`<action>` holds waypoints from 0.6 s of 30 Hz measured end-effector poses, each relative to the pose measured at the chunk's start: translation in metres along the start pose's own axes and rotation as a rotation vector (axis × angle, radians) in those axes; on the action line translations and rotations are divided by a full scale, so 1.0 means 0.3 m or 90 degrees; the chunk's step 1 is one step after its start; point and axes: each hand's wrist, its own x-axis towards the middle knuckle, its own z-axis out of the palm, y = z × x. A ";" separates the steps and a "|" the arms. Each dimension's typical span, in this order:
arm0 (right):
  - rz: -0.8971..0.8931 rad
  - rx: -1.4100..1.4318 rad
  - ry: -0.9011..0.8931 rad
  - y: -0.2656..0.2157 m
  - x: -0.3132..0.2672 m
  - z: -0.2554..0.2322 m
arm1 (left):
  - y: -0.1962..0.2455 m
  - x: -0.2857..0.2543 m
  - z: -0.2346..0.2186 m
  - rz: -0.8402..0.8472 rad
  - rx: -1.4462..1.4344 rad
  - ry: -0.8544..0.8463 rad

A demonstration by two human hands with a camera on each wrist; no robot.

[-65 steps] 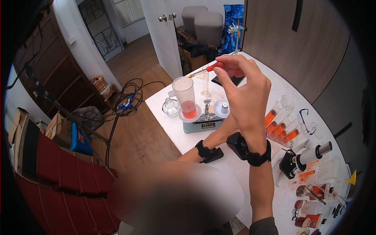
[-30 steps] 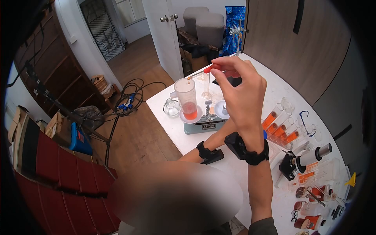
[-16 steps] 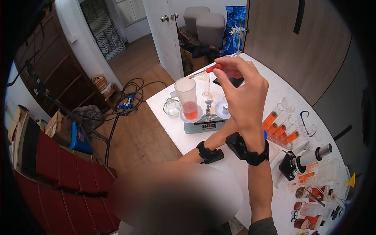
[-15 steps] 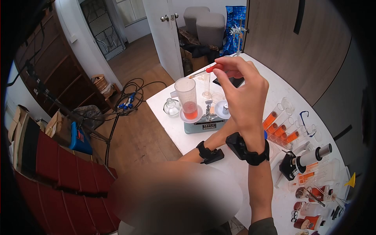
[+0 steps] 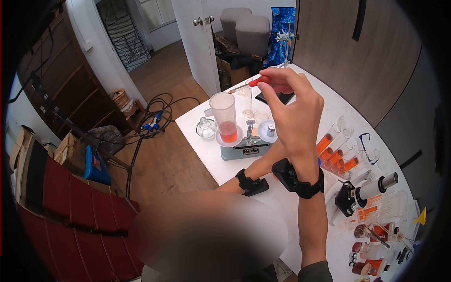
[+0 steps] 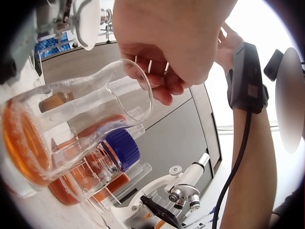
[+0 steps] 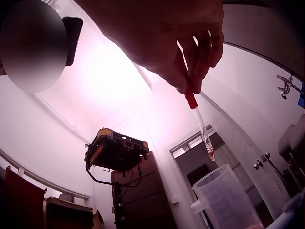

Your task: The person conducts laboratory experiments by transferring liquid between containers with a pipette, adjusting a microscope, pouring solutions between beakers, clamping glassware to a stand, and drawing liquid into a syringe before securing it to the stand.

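Observation:
My right hand [image 5: 296,108] pinches the red rubber bulb of a glass dropper [image 7: 200,125] between thumb and fingers. The dropper slants down, its orange-tinged tip close over the rim of a clear plastic measuring jug [image 5: 222,113]. Pinkish-red liquid fills the bottom of the jug, which stands on the left pan of a balance scale [image 5: 244,151]. My left hand [image 6: 162,57] has loosely curled fingers, with nothing seen in them; they overlap the rim of a glass vessel [image 6: 128,102] with orange liquid in the left wrist view. Behind my right wrist, this left hand is hidden in the head view.
A metal weight [image 5: 271,129] sits on the scale's right pan. Left of the scale stands a small glass bottle [image 5: 205,128]. Tubes of orange liquid [image 5: 335,154], a microscope [image 5: 371,188] and a blue-capped bottle [image 6: 123,149] stand to the right. Red-labelled jars line the near right.
The right hand dipped the dropper's tip to the jug's rim about a second ago, then lifted it slightly and drew it right. The jug and left forearm have stayed put.

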 end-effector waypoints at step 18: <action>0.000 0.013 -0.002 -0.011 0.000 0.003 | -0.130 -0.023 -0.005 0.035 0.074 -0.023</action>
